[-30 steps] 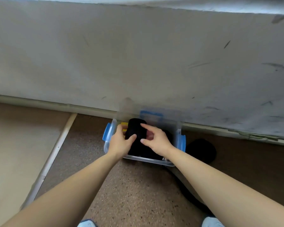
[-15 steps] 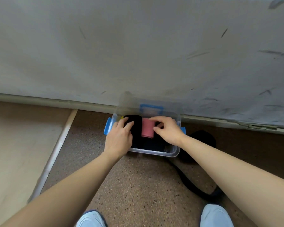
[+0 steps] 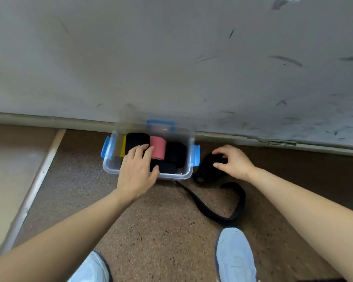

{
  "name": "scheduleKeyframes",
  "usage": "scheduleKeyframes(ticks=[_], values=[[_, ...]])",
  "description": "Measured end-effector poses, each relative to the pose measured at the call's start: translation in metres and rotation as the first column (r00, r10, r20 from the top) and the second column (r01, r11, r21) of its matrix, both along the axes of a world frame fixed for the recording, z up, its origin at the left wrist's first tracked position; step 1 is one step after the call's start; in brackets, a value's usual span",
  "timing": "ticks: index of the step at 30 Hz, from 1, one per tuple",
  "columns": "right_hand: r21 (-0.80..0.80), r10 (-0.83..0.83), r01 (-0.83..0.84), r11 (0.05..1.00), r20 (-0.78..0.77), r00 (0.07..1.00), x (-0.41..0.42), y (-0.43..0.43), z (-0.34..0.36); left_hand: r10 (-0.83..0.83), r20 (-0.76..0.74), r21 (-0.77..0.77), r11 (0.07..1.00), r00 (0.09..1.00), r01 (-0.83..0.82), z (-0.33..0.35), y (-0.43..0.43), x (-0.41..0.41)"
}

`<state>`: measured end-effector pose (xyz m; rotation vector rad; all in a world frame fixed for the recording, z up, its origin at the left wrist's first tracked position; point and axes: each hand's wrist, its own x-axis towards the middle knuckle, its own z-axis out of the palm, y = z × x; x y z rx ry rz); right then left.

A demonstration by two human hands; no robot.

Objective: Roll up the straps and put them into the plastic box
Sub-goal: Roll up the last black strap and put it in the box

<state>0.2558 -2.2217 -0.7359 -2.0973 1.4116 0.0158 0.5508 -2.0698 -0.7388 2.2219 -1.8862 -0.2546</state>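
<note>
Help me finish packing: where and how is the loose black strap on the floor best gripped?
Probably grip the black strap at its bunched end beside the plastic box, from above, with the right hand over it; the flat tail loops free across the floor.

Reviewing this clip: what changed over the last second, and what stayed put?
The right hand let go of the pink roll, left it in the plastic box, and moved right, out of the box, to curl its fingers round the loose black strap on the floor. The left hand stayed at the box's front, over the black rolls.
</note>
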Motion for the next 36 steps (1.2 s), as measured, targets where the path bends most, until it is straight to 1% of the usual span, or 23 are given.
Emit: scheduleKeyframes(ticks=[2,3,4,5,7,9,11,13,15,16,17,18,20,22,23,24,27,29,31,33,34,36], values=[[0.061,0.058,-0.049,0.997,-0.156,0.986,-0.015,0.002,-0.011,-0.19,-0.016,-0.168,0.968,0.982,0.185,0.003,0.006,-0.023],[0.091,0.08,-0.063,0.994,-0.197,0.977,-0.02,0.003,-0.017,-0.3,-0.054,-0.212,0.936,0.952,0.283,0.002,0.01,-0.036],[0.113,0.092,-0.069,0.991,-0.211,0.973,-0.021,0.006,-0.022,-0.394,-0.097,-0.218,0.904,0.914,0.367,0.0,0.013,-0.05],[0.125,0.097,-0.071,0.99,-0.212,0.973,-0.022,0.007,-0.026,-0.464,-0.134,-0.196,0.879,0.875,0.436,-0.004,0.015,-0.064],[0.123,0.098,-0.073,0.99,-0.209,0.973,-0.02,0.008,-0.035,-0.535,-0.195,-0.116,0.845,0.822,0.522,-0.017,0.017,-0.091],[0.104,0.075,-0.054,0.993,-0.205,0.976,-0.02,0.006,-0.04,-0.543,-0.247,0.0,0.828,0.803,0.56,-0.033,0.016,-0.113],[0.072,0.081,-0.065,0.995,-0.236,0.968,-0.023,0.002,-0.043,-0.545,-0.221,0.152,0.8,0.809,0.581,-0.046,0.012,-0.128],[0.04,0.124,-0.117,0.992,-0.307,0.944,-0.027,0.0,-0.044,-0.572,-0.114,0.281,0.765,0.812,0.579,-0.057,0.01,-0.135],[0.054,0.141,-0.131,0.99,-0.358,0.923,-0.032,-0.002,-0.041,-0.602,-0.015,0.324,0.752,0.798,0.574,-0.065,0.011,-0.134],[0.064,0.155,-0.141,0.988,-0.37,0.916,-0.033,-0.002,-0.039,-0.599,0.006,0.321,0.76,0.801,0.566,-0.067,0.014,-0.132],[0.065,0.174,-0.162,0.985,-0.375,0.91,-0.034,-0.002,-0.037,-0.588,-0.003,0.316,0.767,0.809,0.558,-0.068,0.017,-0.129],[0.056,0.201,-0.194,0.979,-0.382,0.902,-0.036,-0.002,-0.034,-0.569,-0.043,0.31,0.774,0.821,0.552,-0.068,0.021,-0.125],[0.037,0.275,-0.285,0.958,-0.415,0.868,-0.037,-0.001,-0.026,-0.484,-0.194,0.32,0.791,0.853,0.522,-0.065,0.028,-0.114],[0.059,0.349,-0.361,0.931,-0.436,0.83,-0.033,0.002,-0.016,-0.364,-0.318,0.365,0.805,0.875,0.468,-0.061,0.036,-0.098],[0.077,0.374,-0.381,0.922,-0.435,0.819,-0.03,0.005,-0.01,-0.326,-0.336,0.386,0.808,0.883,0.445,-0.06,0.041,-0.088],[0.09,0.399,-0.402,0.911,-0.44,0.805,-0.027,0.008,-0.005,-0.31,-0.323,0.402,0.811,0.894,0.426,-0.06,0.046,-0.077],[0.151,0.479,-0.466,0.872,-0.461,0.747,-0.017,0.02,0.001,-0.292,-0.206,0.466,0.81,0.934,0.356,-0.061,0.063,-0.039],[0.227,0.48,-0.423,0.877,-0.424,0.768,-0.012,0.028,0.001,-0.264,-0.123,0.512,0.809,0.957,0.289,-0.06,0.072,-0.015],[0.242,0.413,-0.344,0.907,-0.358,0.838,-0.007,0.033,0.001,-0.223,-0.042,0.54,0.815,0.974,0.21,-0.058,0.078,0.003],[0.143,0.345,-0.316,0.938,-0.297,0.89,-0.002,0.039,0.0,-0.198,0.018,0.531,0.832,0.98,0.158,-0.056,0.082,0.013],[0.068,0.34,-0.335,0.94,-0.284,0.896,0.001,0.042,-0.002,-0.194,0.028,0.507,0.848,0.981,0.153,-0.056,0.084,0.013],[-0.036,0.4,-0.427,0.904,-0.282,0.872,0.008,0.049,-0.008,-0.201,-0.002,0.428,0.885,0.98,0.183,-0.052,0.086,0.003]])
